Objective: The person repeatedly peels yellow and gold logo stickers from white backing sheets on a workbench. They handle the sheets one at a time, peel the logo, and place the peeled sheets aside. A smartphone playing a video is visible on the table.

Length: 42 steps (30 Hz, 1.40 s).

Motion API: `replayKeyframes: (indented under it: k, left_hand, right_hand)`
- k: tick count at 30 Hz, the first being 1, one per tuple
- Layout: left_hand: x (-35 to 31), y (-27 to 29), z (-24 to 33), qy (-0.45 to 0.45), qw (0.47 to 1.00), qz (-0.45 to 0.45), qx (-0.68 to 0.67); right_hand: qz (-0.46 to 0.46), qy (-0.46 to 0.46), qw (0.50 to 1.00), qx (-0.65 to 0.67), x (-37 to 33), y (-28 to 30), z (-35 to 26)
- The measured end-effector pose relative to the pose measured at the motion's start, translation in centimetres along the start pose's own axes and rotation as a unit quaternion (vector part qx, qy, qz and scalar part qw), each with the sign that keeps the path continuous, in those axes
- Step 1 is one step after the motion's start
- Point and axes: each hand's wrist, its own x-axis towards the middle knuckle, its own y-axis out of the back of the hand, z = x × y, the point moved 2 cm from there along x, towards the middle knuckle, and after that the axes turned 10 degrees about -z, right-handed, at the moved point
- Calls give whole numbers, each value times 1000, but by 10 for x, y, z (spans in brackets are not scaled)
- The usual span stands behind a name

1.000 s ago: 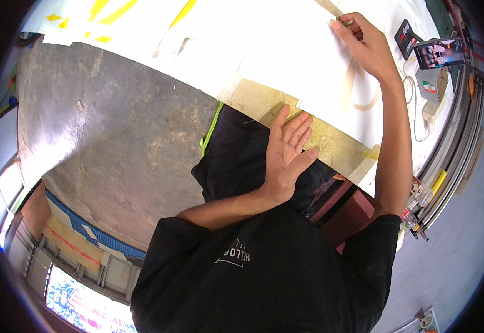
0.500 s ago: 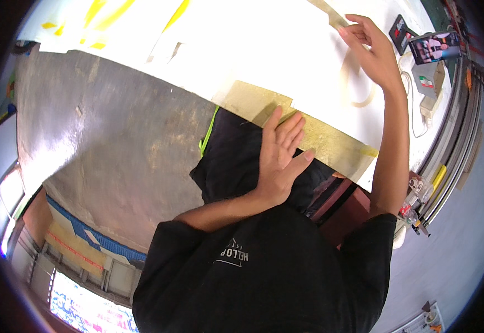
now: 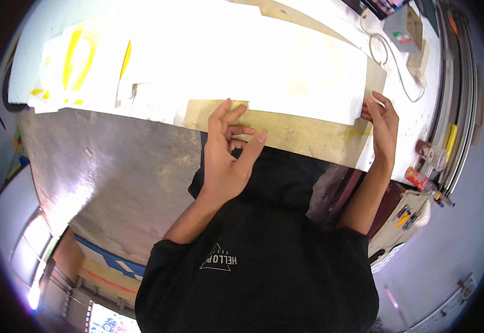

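Observation:
A long white sheet [image 3: 264, 72] lies over a brown board [image 3: 303, 133] on the table. My left hand [image 3: 225, 155] is at the board's near edge with its fingers spread and its fingertips by the sheet's lower left corner. It holds nothing. My right hand [image 3: 382, 125] is at the sheet's right end, fingers curled on its near right corner. My black-sleeved torso fills the lower middle of the view.
White sheets with yellow markings [image 3: 81, 61] lie at the table's left. A grey box [image 3: 403, 28] and a white cable [image 3: 389, 58] sit at the far right. A red can [image 3: 417, 178] and small tools [image 3: 403, 216] are beside rails on the right. The grey concrete floor [image 3: 108, 172] is below left.
My right hand has come down from the far top of the sheet to its right end. My left hand has lifted from lying flat and moved to the board's edge.

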Motion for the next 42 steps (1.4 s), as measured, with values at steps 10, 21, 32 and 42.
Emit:
replayKeyframes:
  k: [10, 21, 32, 42]
  left_hand:
    - [9, -11, 16, 42, 997, 7, 72]
    - [17, -3, 14, 62, 995, 22, 79]
    - [64, -19, 74, -185, 901, 27, 392]
    - [272, -151, 76, -44, 764, -297, 571]
  right_hand:
    - [31, -10, 997, -70, 4, -8, -2]
    - [24, -2, 998, -65, 6, -6, -7]
    - [109, 20, 911, 397, -84, 8, 36]
    - [55, -3, 640, 766, -113, -76, 31]
